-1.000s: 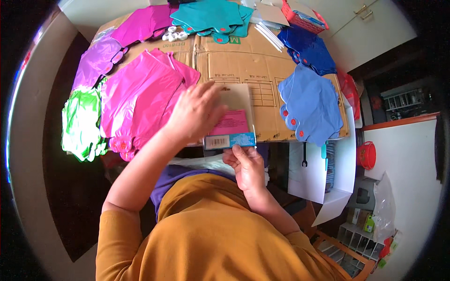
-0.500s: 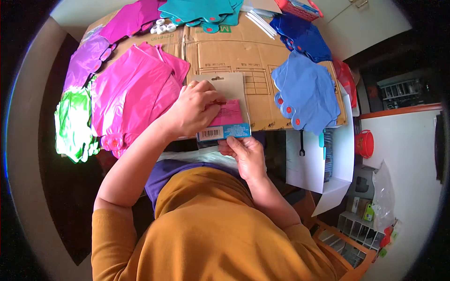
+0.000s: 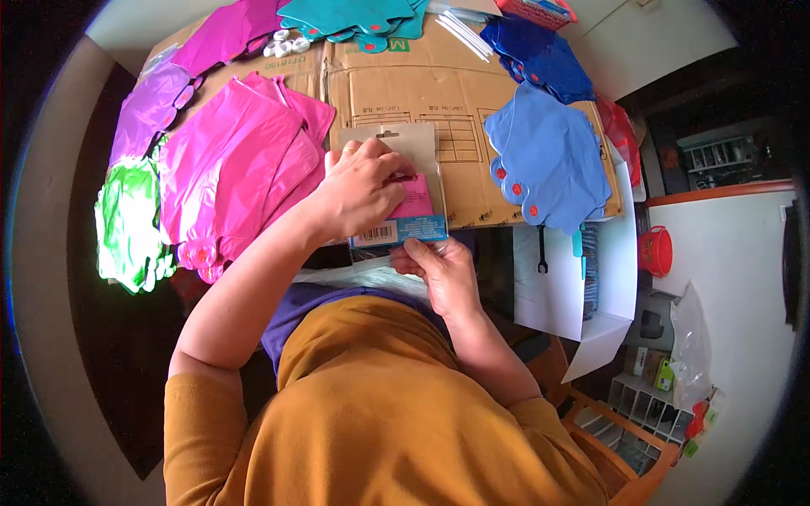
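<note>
Head view: packet [image 3: 413,202] with pink contents lies on cardboard [image 3: 472,126] at near edge. Left hand [image 3: 359,190] flat on top, fingers curled over it; right hand [image 3: 439,270] pinches its lower blue edge. Pink balloons [image 3: 228,169] left, blue balloons [image 3: 548,156] right.

Box [image 3: 472,101]: corrugated cardboard, matt brown. Pink balloons [image 3: 236,160], green balloons [image 3: 126,219]: glossy foil, creased. Blue balloons [image 3: 548,156]: smoother sheen. Pack [image 3: 405,190]: clear glossy plastic over matt card. Top [image 3: 380,422]: matt mustard cloth.
</note>
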Demonstrator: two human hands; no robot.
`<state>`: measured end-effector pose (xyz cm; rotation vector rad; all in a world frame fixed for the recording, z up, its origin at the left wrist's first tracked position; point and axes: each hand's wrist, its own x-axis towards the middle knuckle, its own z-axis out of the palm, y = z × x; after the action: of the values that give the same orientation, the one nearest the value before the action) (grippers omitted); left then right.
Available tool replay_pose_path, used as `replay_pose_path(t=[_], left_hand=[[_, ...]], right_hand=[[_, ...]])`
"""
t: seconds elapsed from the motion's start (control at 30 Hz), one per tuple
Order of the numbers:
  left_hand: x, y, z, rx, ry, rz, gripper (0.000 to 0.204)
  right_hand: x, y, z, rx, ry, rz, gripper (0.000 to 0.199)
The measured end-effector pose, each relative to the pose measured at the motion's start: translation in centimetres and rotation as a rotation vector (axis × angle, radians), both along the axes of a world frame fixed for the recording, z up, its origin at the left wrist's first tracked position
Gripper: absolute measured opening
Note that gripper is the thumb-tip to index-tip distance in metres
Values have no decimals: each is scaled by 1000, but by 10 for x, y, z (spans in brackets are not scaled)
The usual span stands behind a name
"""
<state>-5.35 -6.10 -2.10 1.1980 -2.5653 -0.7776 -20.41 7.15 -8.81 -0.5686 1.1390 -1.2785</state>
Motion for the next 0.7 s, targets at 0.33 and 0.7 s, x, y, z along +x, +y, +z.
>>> replay_pose_path(t=[0.33, 0.7], left_hand=[[12, 18, -6, -267, 92, -95, 66], [25, 26, -7, -415, 196, -242, 64]], right_hand=[[-2, 4, 1, 153, -90, -17, 17], [5, 17, 15, 104, -200, -32, 16]])
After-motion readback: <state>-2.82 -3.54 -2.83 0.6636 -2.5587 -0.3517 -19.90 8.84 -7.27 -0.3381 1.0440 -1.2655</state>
